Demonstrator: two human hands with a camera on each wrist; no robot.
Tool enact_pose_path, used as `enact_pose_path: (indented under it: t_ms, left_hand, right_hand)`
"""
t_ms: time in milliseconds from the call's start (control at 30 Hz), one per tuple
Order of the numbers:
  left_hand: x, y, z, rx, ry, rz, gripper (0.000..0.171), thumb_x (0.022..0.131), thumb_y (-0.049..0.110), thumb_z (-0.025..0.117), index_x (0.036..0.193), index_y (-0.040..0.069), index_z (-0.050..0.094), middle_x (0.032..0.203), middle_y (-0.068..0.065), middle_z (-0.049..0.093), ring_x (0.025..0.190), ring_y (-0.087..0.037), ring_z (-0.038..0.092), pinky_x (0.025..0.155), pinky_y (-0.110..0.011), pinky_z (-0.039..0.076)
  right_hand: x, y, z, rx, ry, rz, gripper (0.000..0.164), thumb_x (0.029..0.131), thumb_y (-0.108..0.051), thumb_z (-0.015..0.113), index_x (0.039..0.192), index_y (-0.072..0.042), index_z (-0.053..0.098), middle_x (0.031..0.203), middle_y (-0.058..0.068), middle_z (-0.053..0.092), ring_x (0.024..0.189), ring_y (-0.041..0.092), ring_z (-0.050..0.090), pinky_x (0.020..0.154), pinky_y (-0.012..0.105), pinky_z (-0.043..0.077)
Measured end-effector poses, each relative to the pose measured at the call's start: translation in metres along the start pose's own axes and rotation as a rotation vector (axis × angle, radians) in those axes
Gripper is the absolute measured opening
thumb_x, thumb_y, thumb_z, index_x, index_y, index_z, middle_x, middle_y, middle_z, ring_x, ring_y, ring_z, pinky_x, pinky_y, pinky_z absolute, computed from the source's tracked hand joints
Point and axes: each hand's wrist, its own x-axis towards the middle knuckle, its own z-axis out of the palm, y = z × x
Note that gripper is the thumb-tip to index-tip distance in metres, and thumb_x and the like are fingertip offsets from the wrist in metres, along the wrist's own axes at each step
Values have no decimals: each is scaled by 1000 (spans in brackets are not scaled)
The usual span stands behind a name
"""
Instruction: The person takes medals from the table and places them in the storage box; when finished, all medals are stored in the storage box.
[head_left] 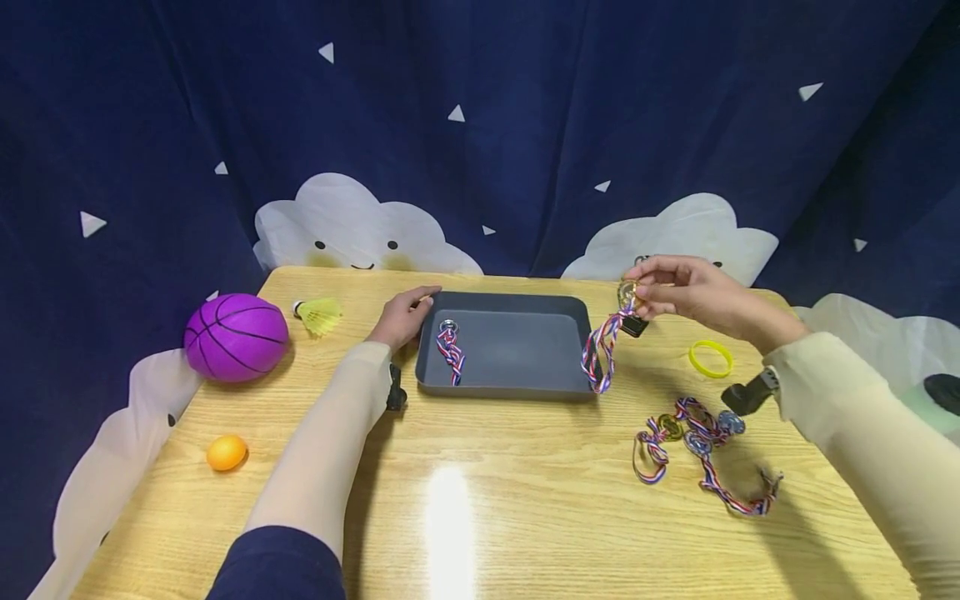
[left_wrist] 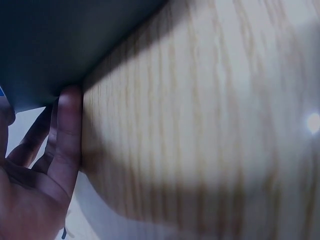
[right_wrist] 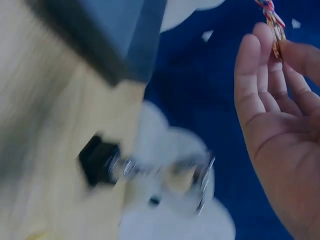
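My right hand (head_left: 686, 296) pinches a gold medal (head_left: 628, 293) between thumb and fingers, above the table beside the tray's right end. Its red, white and blue ribbon (head_left: 600, 354) dangles over the tray's right rim. In the right wrist view the medal (right_wrist: 276, 40) shows edge-on at the fingertips. At the back left corner of the dark grey tray (head_left: 506, 392), my left hand (head_left: 401, 318) holds the side, fingers against the outer wall in the left wrist view. A silver medal (head_left: 448, 326) with a striped ribbon lies inside the tray, toward its left end.
Several medals with tangled ribbons (head_left: 697, 442) lie front right, near a yellow wristband (head_left: 710, 359). Behind my right hand stands a black-based trophy (right_wrist: 102, 160), blurred. At left are a purple basketball (head_left: 236, 337), a yellow shuttlecock (head_left: 318, 315) and an orange ball (head_left: 227, 452).
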Motion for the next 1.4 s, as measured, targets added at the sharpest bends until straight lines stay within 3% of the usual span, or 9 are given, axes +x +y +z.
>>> enact_pose_path:
  t_ms: [133,267,467,700,967,1200,1400]
  left_hand:
    - [-1,-2,0,-5,4,-1,45,114,25,41,158,20,48,155,-19,54,133,-35,56,118,-51,47]
    - [-1,-2,0,-2,1,8,45,115,25,40,159,18,47,157,-18,53,135,-36,55,120,-52,44]
    - [2,-1,0,27,6,34,45,114,25,41,158,19,49,158,-17,53,137,-35,55,120,-52,44]
    - [2,0,0,21,15,11,44,114,27,41,158,23,50,154,-18,55,133,-35,57,118,-51,46]
    - [2,-3,0,37,11,40,45,114,24,42,158,18,49,154,-18,56,131,-37,59,116,-53,48]
    - [3,-3,-1,32,6,47,45,114,25,42,158,17,49,154,-18,57,129,-37,60,114,-53,49]
    - [2,-2,0,30,14,37,45,114,24,42,158,17,49,158,-17,53,135,-38,58,120,-53,45]
  right_hand:
    - [36,-19,26,32,-2,9,28,106,-4,59,134,-5,61,104,-3,74,87,10,69,82,25,62]
    - [75,-25,56,67,-48,23,32,107,-2,55,138,4,56,105,2,72,90,11,70,81,26,64]
    - [127,-16,99,5,-118,100,32,105,1,56,137,6,57,100,4,67,84,15,67,75,23,61]
    - [169,0,138,-126,-149,185,32,100,8,55,132,9,58,93,6,66,76,11,62,74,24,60]
    - [188,15,170,-362,-66,309,24,95,11,63,118,10,61,86,8,64,73,13,63,77,32,66]
    - [188,18,177,-497,15,290,9,92,8,67,100,5,63,87,10,66,73,14,65,78,31,66]
    - [186,15,177,-553,-7,289,6,99,1,66,103,4,63,102,17,72,81,17,69,85,34,66]
